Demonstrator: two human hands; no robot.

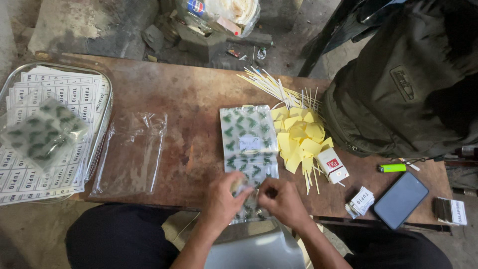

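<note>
My left hand and my right hand meet at the near edge of a brown wooden table. Both pinch the near end of a stack of clear bags printed with green leaves. The left fingers also close on something small and pale; I cannot tell what it is. Right of the bags lies a heap of yellow paper flags on thin white sticks.
A metal tray at the left holds sheets of white labels and a leaf-print bag. Clear plastic bags lie beside it. A red-and-white box, green lighter, phone, label stack and dark backpack sit right.
</note>
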